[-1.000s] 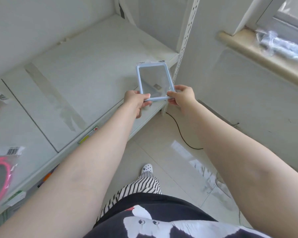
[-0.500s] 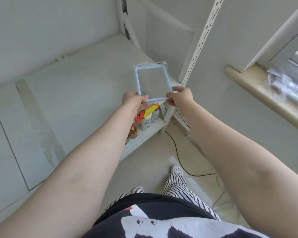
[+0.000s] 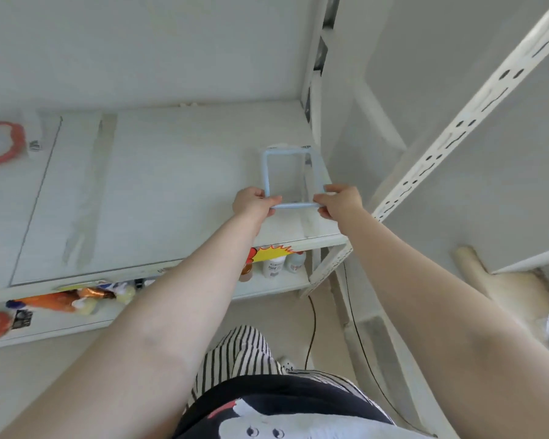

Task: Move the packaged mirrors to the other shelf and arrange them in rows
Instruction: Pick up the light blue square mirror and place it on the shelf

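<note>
Both hands pinch the near short edge of the blue-framed mirror (image 3: 290, 177), the left hand (image 3: 255, 202) at its near left corner and the right hand (image 3: 338, 201) at its near right corner, fingers closed tight on the frame (thumbs on top, the other fingers tucked beneath). The mirror sits over the right end of the white shelf (image 3: 171, 185), near the perforated upright post (image 3: 441, 144); whether it touches the board I cannot tell. Its long axis runs away from the person toward the back wall, glass facing up. A red-framed packaged mirror (image 3: 0, 142) lies well apart at the shelf's far left.
</note>
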Demonstrator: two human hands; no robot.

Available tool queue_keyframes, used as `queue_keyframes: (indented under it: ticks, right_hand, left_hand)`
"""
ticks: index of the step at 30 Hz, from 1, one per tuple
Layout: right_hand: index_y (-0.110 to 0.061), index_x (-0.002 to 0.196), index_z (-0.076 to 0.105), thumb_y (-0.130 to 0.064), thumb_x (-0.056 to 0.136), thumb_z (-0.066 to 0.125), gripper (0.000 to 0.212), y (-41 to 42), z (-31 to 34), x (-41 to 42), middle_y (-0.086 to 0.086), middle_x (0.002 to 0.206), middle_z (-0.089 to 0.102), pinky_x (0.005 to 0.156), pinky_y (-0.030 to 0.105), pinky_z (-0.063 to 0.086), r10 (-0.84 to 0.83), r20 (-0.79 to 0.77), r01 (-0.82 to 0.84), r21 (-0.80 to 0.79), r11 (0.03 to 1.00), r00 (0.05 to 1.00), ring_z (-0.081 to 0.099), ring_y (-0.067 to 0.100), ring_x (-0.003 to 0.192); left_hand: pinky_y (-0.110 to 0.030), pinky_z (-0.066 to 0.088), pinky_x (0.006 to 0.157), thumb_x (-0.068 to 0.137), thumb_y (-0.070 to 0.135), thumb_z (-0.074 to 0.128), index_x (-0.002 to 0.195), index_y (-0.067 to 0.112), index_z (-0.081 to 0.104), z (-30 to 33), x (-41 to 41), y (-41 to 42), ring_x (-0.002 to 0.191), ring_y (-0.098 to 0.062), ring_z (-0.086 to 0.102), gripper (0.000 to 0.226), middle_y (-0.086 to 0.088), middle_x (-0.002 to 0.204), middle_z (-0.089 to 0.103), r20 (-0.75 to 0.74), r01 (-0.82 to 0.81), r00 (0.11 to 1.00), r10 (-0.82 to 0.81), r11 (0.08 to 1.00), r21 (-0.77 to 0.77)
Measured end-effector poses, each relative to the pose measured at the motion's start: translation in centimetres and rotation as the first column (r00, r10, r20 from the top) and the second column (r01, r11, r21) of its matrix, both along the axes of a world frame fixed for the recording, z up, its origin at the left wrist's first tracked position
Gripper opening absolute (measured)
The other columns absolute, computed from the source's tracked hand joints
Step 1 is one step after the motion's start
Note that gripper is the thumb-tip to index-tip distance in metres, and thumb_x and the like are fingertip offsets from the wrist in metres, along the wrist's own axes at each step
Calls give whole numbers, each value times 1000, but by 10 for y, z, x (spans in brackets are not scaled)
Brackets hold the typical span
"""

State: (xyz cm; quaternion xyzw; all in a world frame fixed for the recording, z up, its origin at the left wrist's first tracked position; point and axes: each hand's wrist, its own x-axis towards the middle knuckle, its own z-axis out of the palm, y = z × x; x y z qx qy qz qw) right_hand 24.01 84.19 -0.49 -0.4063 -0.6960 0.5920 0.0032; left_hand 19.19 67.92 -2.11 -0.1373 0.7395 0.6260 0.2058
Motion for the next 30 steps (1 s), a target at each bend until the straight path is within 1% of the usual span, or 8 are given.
queue_keyframes:
  ticks: [3,4,7,12,15,21,24,30]
  right_hand:
    - [-8,114,60,-10,82,74,35,1,-8,-17,9,79,59,56,20,57,39,-28,-39,10,999,999,55,15,54]
    - [-9,109,59,-11,82,73,31,2,-10,-23,9,82,58,51,17,53,42,-35,-42,13,999,999,54,15,54]
    - [-13,100,53,-11,84,70,23,5,-14,-43,5,75,56,53,21,46,54,-48,-54,2,999,997,51,15,53]
    - [-11,108,53,-13,89,63,22,16,-28,-78,3,66,52,48,23,35,104,-59,-101,56,993,993,48,13,52]
    - [-5,121,55,-12,87,65,36,23,-41,-101,8,69,57,53,25,38,154,-70,-144,128,981,986,51,17,56]
    - [-6,126,58,-18,73,81,59,33,-68,-148,16,113,67,93,40,52,213,-111,-185,219,958,971,67,31,99]
    - [-5,125,57,-16,74,80,57,36,-80,-162,16,117,65,97,41,51,223,-119,-185,266,946,967,66,32,103]
    - [-13,123,58,-23,78,76,49,43,-95,-174,10,115,66,94,36,48,229,-90,-175,400,900,969,58,31,112]
  left_hand:
    - [-38,56,81,78,12,77,67,15,58,-2,-12,-1,37,0,59,22,-11,83,63,-40,-17,999,14,997,-76]
    - [-36,56,79,79,11,76,78,11,64,-1,-16,0,37,1,58,12,-9,81,62,-48,-12,999,8,997,-78]
    - [-31,54,77,82,6,73,122,-1,59,-5,-31,3,32,7,54,43,0,71,53,-90,-17,996,12,999,-48]
    - [-21,50,68,82,6,72,117,2,62,-12,-62,8,69,-19,58,37,-4,79,54,-171,58,983,-74,994,-95]
    - [-27,41,72,80,11,74,76,23,61,-26,-85,11,79,-20,51,18,-7,84,58,-235,123,955,-180,963,-241]
    - [-24,41,69,78,14,73,84,17,65,-42,-128,24,80,-18,55,10,-4,84,61,-330,65,920,-213,911,-408]
    - [-20,29,59,79,13,72,93,4,72,-54,-141,30,79,-16,53,17,-2,83,59,-363,34,908,-212,898,-440]
    - [-19,34,70,81,4,70,114,-1,67,-70,-152,43,83,-16,51,33,-6,88,58,-426,-18,889,-170,915,-403]
